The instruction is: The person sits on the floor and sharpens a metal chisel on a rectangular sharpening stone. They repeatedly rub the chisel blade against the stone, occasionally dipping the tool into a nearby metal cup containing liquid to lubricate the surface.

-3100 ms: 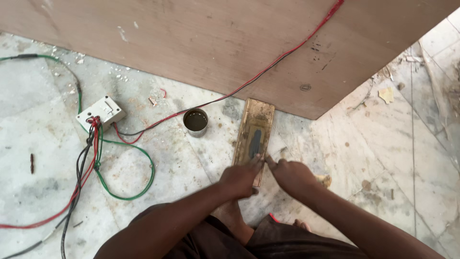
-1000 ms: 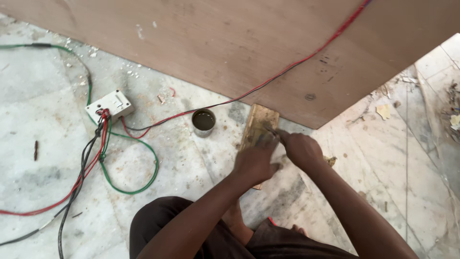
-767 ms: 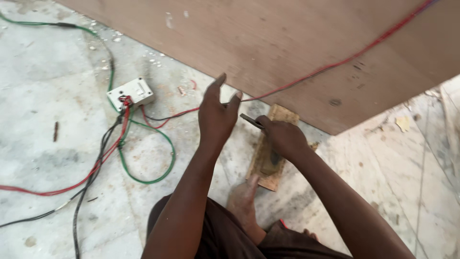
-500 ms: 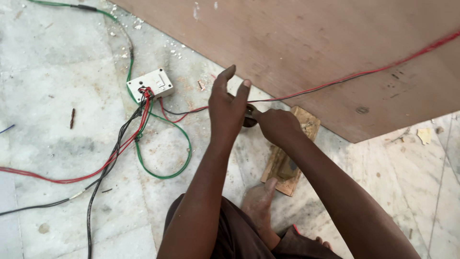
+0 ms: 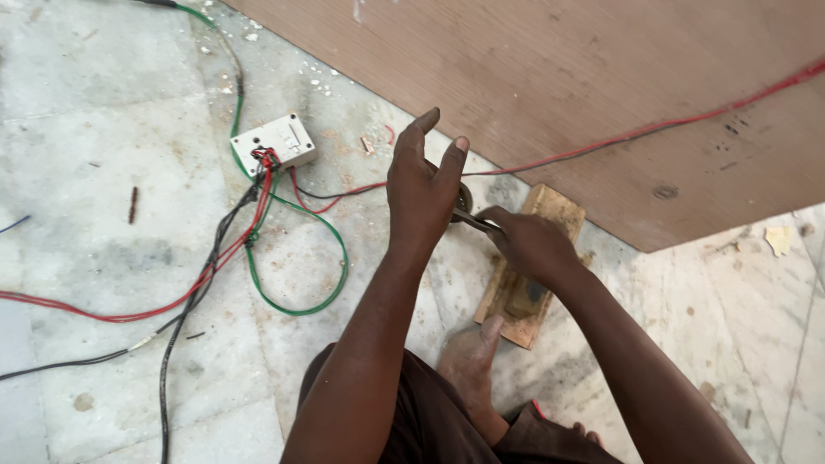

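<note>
1. A thin, dark metal tool (image 5: pixel 471 222) sits pinched in the fingers of the right hand (image 5: pixel 531 247), its tip pointing toward a small round tin (image 5: pixel 461 199) on the marble floor (image 5: pixel 103 155); what kind of tool it is cannot be told.
2. The right hand's fingers are curled closed around the tool's handle end, with the knuckles over a small wooden block (image 5: pixel 530 266) that lies flat on the floor just beyond the person's bare foot (image 5: pixel 471 365).
3. The left hand (image 5: pixel 421 193) is raised just beside the tin, fingers spread and mostly straight, gripping nothing; its fingertips (image 5: pixel 428 116) point toward the large plywood sheet (image 5: pixel 550 77), and the palm hides most of the tin.
4. A red wire (image 5: pixel 653 129) runs across the plywood, beyond both sets of fingers, and trails down past the tin.
5. To the left of the left hand's fingers, well apart, a white switch box (image 5: pixel 275 142) rests on the floor with red, black and green wires bunched at its edge.
6. A green wire (image 5: pixel 301 283) loops on the floor between the box and the left forearm, while further red and black leads stretch away toward the left edge.
</note>
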